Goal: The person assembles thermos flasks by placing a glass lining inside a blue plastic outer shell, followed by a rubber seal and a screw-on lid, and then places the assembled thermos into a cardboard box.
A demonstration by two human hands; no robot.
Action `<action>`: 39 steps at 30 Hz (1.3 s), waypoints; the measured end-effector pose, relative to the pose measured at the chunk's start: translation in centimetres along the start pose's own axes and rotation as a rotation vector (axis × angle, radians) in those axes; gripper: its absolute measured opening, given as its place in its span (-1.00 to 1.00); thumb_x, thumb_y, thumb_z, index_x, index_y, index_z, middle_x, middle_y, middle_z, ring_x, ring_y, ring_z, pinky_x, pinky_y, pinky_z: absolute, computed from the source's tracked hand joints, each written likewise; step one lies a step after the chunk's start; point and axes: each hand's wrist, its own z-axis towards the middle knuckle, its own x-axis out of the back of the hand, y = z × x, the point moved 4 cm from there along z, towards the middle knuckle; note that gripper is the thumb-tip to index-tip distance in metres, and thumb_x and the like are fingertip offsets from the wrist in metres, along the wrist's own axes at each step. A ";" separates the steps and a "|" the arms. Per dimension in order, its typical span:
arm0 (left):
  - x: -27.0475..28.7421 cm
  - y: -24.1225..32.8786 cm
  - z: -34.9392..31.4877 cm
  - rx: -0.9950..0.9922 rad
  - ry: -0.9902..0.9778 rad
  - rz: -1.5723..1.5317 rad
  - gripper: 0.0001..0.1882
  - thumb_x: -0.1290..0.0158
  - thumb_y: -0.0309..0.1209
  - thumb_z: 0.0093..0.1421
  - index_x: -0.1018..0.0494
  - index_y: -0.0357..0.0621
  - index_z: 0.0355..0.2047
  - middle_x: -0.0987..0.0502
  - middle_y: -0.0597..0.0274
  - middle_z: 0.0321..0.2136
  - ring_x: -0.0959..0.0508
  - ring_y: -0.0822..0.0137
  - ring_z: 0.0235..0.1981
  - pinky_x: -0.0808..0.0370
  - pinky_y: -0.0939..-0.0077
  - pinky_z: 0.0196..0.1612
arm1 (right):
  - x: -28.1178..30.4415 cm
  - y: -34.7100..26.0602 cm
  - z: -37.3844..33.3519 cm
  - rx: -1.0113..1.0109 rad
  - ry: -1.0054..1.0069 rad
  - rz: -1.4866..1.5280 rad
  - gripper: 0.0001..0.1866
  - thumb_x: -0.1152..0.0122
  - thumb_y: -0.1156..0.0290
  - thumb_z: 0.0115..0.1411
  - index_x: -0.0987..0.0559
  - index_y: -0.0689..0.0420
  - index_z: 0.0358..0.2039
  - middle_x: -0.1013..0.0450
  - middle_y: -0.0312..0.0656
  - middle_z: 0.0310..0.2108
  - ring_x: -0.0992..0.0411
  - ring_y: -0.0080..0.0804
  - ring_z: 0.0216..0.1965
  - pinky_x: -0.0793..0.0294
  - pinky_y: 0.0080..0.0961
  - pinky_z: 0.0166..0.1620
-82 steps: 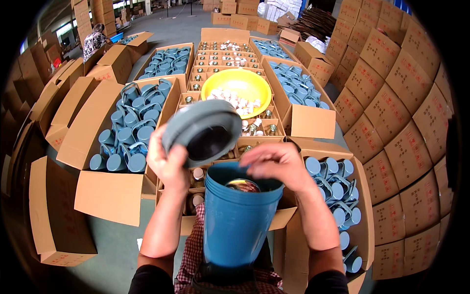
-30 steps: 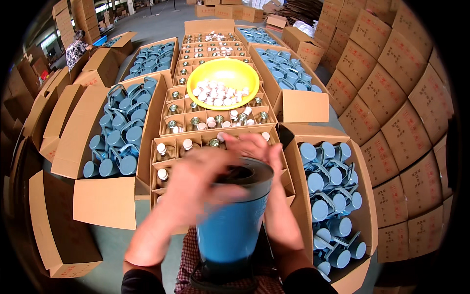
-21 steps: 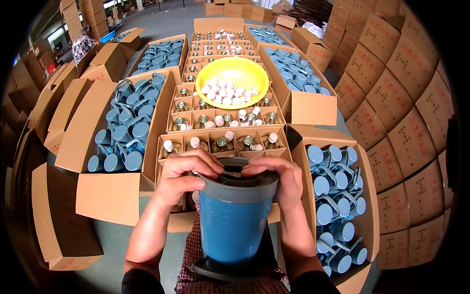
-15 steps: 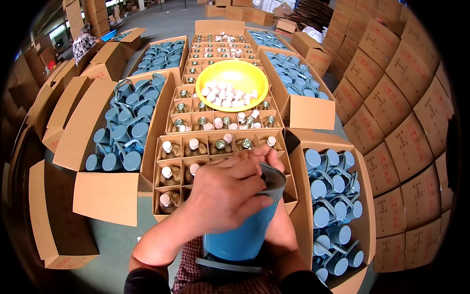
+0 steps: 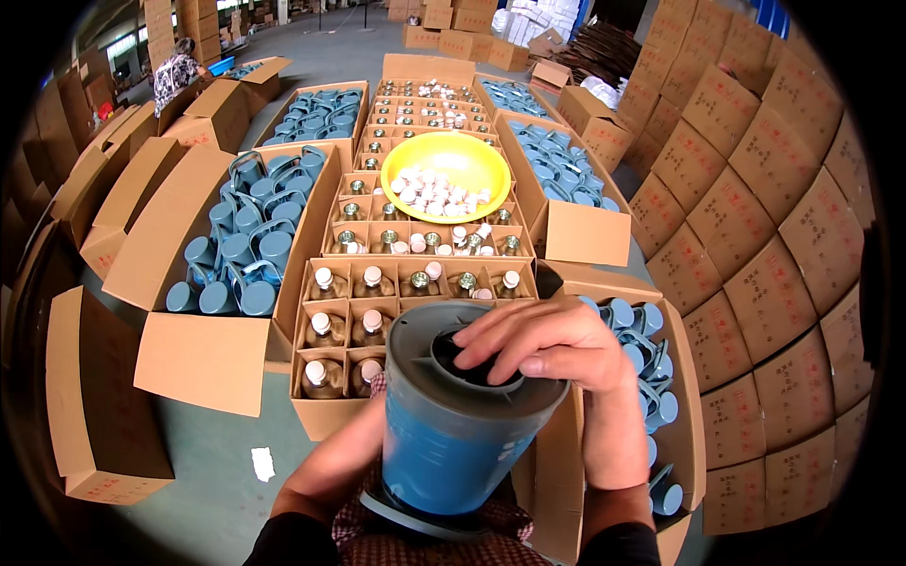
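A blue plastic thermos jug [image 5: 453, 462] stands upside down in front of my body, its top leaning toward me. Its grey base [image 5: 415, 354] faces up, with a round dark opening in a raised collar. My right hand [image 5: 557, 344] reaches over from the right, closed on this collar: fingers curl into the opening while the thumb stays outside. Along the jug's left side rises my left forearm; the left hand is hidden behind the jug. The jug's handle [image 5: 415, 519] shows low, near my lap. Just beyond is a divided carton [image 5: 344, 407] of glass bottles, many with white caps.
Farther off, a yellow bowl [image 5: 396, 156] of white caps rests on more divided cartons. Open cartons of blue jugs [image 5: 250, 245] flank both sides. Stacked cartons [image 5: 746, 311] form a wall at right. Another person [image 5: 177, 74] is at the far left. White paper [image 5: 262, 464] lies on the floor.
My left hand has left the jug's top and dropped behind it. My right hand has come onto the base, and the base now faces me more. The view has shifted slightly.
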 end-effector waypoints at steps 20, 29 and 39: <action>-0.6 -7.4 -7.2 0.179 0.031 0.068 -0.64 0.26 -0.30 0.30 -0.42 -0.31 -0.13 -0.50 0.14 -0.16 -0.47 0.34 -0.13 -0.42 0.49 -0.04 | 0.3 -1.3 -8.0 -0.411 0.527 -0.058 -0.73 -0.24 0.60 -0.08 -0.55 0.27 -0.28 -0.53 -0.16 -0.28 -0.49 -0.45 -0.29 -0.45 -0.56 -0.19; 8.3 -15.1 -12.6 0.404 0.817 -0.102 -0.62 0.23 -0.20 0.27 -0.39 -0.25 -0.14 -0.48 0.06 -0.25 -0.50 0.21 -0.25 -0.49 0.33 -0.21 | -16.9 5.9 -20.6 -0.509 0.269 -0.382 -0.23 -0.28 -0.03 -0.09 -0.33 0.09 0.09 -0.29 -0.06 0.08 -0.11 -0.10 0.21 0.07 -0.07 0.26; 0.8 -14.5 -6.5 0.227 0.557 -0.174 -0.57 0.40 -0.27 0.29 -0.32 -0.30 -0.04 -0.46 -0.01 -0.14 -0.49 0.13 -0.16 -0.48 0.25 -0.09 | -20.1 0.2 -25.3 -0.563 0.949 -0.513 -0.17 -0.36 0.15 -0.07 -0.19 0.21 0.14 -0.17 0.09 0.15 -0.18 0.00 0.15 -0.17 -0.23 0.16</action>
